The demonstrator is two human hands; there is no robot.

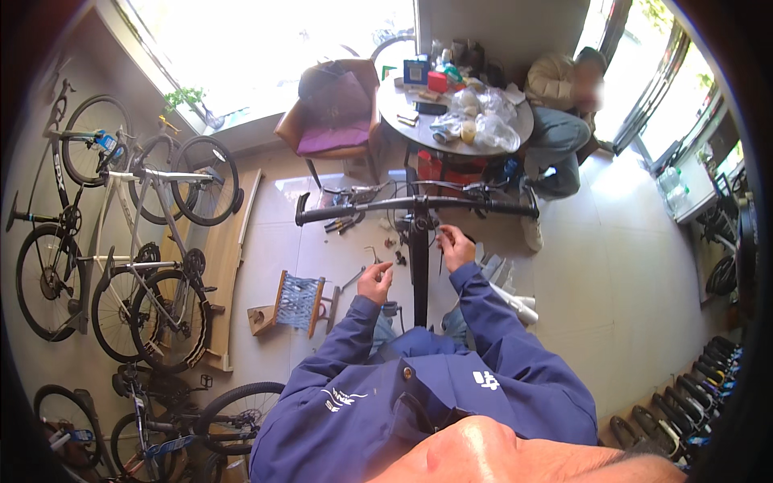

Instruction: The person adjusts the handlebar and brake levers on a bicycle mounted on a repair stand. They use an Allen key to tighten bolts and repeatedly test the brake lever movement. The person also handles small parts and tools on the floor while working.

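Facing one bicycle (419,251) with one flat handlebar (346,211), centred ahead. Holding the left hand (375,283) loosely curled left of the top tube (420,298), the right hand (458,248) narrowed near the stem (419,212); cannot tell whether gripping anything. Counting one woven-seat stool (299,303) leftward.

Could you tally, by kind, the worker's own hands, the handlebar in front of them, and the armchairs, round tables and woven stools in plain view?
Bare hands (left hand, right hand): 2
Straight black handlebar: 1
Brown, purple-cushioned armchair: 1
Round, pale-topped table: 1
Blue-woven, wood-framed stool: 1
Total: 6
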